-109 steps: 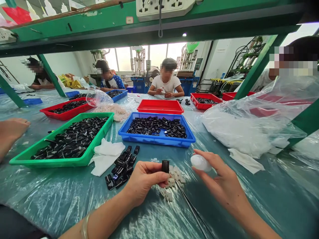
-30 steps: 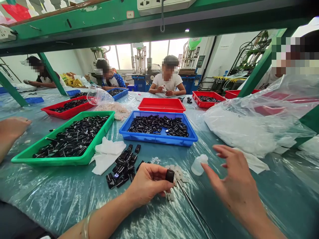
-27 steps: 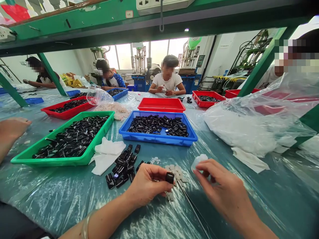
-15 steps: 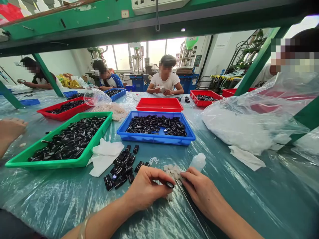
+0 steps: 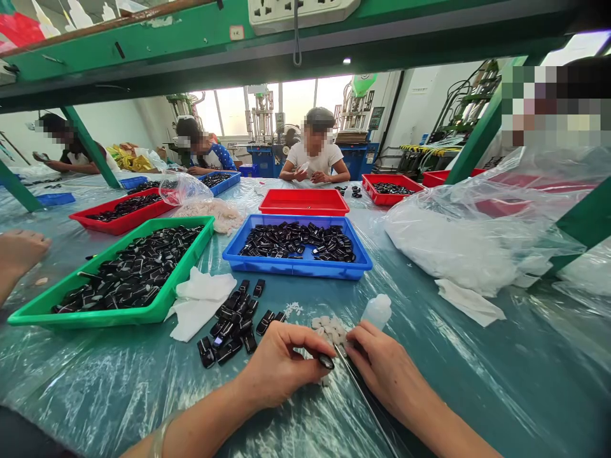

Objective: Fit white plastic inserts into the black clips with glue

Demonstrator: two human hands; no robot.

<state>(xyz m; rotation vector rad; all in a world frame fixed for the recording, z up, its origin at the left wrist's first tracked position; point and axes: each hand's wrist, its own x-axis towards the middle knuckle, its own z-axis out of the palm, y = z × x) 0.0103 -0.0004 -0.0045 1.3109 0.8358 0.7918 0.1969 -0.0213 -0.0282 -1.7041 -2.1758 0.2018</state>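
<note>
My left hand (image 5: 281, 366) is closed in a pinch on a small glossy black piece (image 5: 326, 361), held between thumb and forefinger. My right hand (image 5: 386, 362) has its fingers bent together at the edge of a pile of small pale pieces (image 5: 329, 329); what its fingertips grip, if anything, is hidden. Beside that hand runs a long thin shiny strip (image 5: 365, 397), pointing toward the pile. Left of my hands lies a loose heap of black pieces (image 5: 233, 318). A few tiny white bits (image 5: 293, 309) lie behind my left hand. A translucent small bottle (image 5: 377, 310) is just beyond my right fingers.
A green tray (image 5: 112, 316) and a blue tray (image 5: 296, 266) hold many black pieces. White cloth (image 5: 200, 299) lies between them. A red tray (image 5: 304, 202) stands behind. Clear plastic bags (image 5: 449, 242) bulge at right. A green shelf beam (image 5: 191, 44) crosses overhead. Another person's hand (image 5: 21, 254) rests at far left.
The black piece in my left hand has turned slightly and sits a little lower. My right hand has barely moved. The view has shifted slightly.
</note>
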